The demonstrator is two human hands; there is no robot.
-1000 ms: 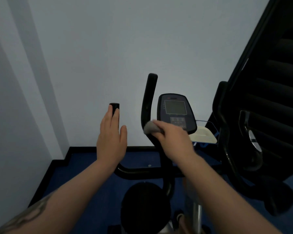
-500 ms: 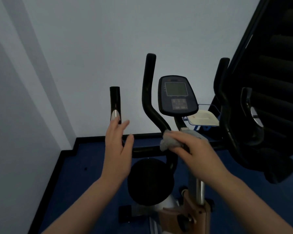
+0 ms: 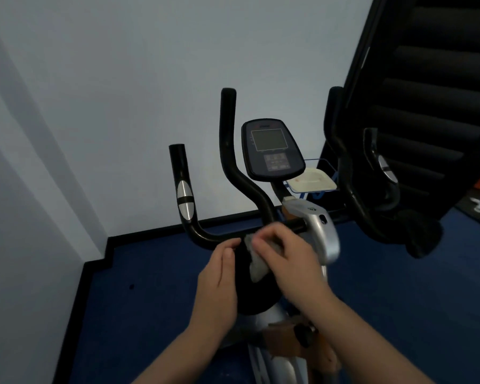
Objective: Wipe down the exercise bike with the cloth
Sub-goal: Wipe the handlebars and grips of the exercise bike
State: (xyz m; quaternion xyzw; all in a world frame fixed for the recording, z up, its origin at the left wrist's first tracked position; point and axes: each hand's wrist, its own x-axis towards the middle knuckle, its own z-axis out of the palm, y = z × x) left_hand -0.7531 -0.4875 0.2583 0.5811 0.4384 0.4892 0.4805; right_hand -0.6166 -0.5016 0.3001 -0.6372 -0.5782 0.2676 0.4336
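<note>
We wipe the exercise bike (image 3: 263, 206) beside a corner wall (image 3: 122, 106).

Our right hand (image 3: 286, 256) grips the cloth (image 3: 257, 268) against its handlebar (image 3: 205, 239); left hand (image 3: 219, 278), fingers straight, touches the bar.

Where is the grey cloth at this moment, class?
In the head view the grey cloth sits low in the centre, held in the right hand against the bike's handlebar, just right of the left hand.

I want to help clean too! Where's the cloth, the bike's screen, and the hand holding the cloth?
cloth (image 3: 257, 268): head view, its hanging lower fold.
screen (image 3: 269, 139): head view, middle of the display.
right hand (image 3: 291, 256): head view, its back.
</note>
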